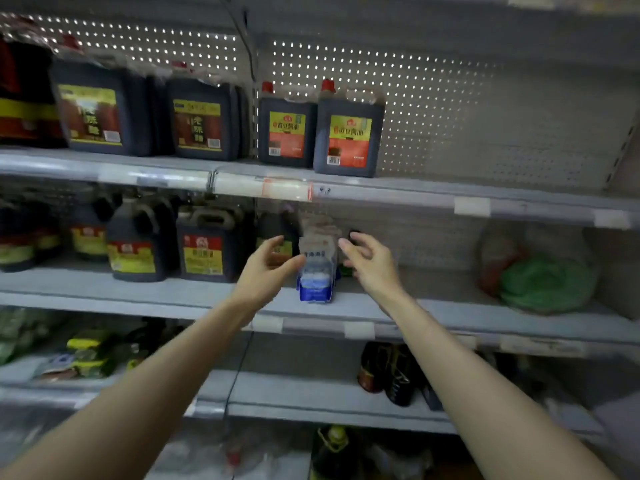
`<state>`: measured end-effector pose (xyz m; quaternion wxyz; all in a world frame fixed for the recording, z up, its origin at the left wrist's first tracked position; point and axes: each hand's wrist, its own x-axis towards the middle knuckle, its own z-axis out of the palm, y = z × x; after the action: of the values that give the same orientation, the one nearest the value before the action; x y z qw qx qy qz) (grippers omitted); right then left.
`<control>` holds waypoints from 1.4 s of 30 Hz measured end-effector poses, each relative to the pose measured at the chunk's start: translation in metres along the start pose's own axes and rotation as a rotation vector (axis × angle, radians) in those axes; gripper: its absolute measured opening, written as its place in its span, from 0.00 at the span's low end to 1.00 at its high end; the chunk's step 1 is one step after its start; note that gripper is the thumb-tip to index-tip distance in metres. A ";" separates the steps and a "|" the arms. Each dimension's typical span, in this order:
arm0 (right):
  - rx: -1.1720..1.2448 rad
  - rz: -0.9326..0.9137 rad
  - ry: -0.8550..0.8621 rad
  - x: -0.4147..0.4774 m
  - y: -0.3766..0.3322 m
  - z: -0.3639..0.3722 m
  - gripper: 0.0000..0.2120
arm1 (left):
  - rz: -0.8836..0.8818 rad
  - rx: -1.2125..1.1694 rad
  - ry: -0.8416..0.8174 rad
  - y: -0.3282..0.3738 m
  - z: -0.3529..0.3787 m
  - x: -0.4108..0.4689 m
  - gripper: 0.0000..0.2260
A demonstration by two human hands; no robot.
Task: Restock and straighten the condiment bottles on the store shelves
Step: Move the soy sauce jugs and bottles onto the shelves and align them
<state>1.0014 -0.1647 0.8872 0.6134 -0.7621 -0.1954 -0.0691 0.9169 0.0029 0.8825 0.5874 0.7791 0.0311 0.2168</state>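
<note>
here: both hands reach to the middle shelf (pixel 450 308), one on each side of a clear pouch (pixel 317 271) with a blue base. the pouch stands upright near the shelf's front edge, with more like it in a row behind; the print is blurred.

left hand (pixel 268 268): fingers spread and lightly bent, thumb tip at the pouch's left edge. touching or just short of it, cannot tell. holds nothing.

right hand (pixel 372 265): fingers spread wide, fingertips near the pouch's upper right corner, apart from it. holds nothing. something small and dark shows just behind these fingers, too blurred to name.

same shelf, left of the left hand: dark sauce jugs (pixel 204 252) with red and yellow labels, upright.

upper shelf (pixel 415 194): two red-capped jugs (pixel 349 136) side by side, larger jugs to their left.

far right of the middle shelf: a green bag (pixel 545 284), well apart from both hands.
</note>
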 end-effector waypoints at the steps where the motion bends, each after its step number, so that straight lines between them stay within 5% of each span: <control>1: 0.006 0.031 -0.007 -0.016 0.015 0.006 0.22 | -0.047 0.000 -0.001 -0.017 0.002 -0.017 0.29; 20: -0.028 0.564 -0.214 -0.244 0.294 0.142 0.13 | -0.666 -0.005 -0.044 -0.327 -0.005 -0.228 0.24; 42: -0.195 1.094 -0.093 -0.434 0.654 0.232 0.07 | -1.171 0.060 -0.269 -0.683 0.070 -0.349 0.25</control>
<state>0.8234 -0.1458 0.0888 0.4770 -0.8080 0.2093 0.2753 0.7681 0.0447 0.1280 0.5857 0.6693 0.3866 -0.2441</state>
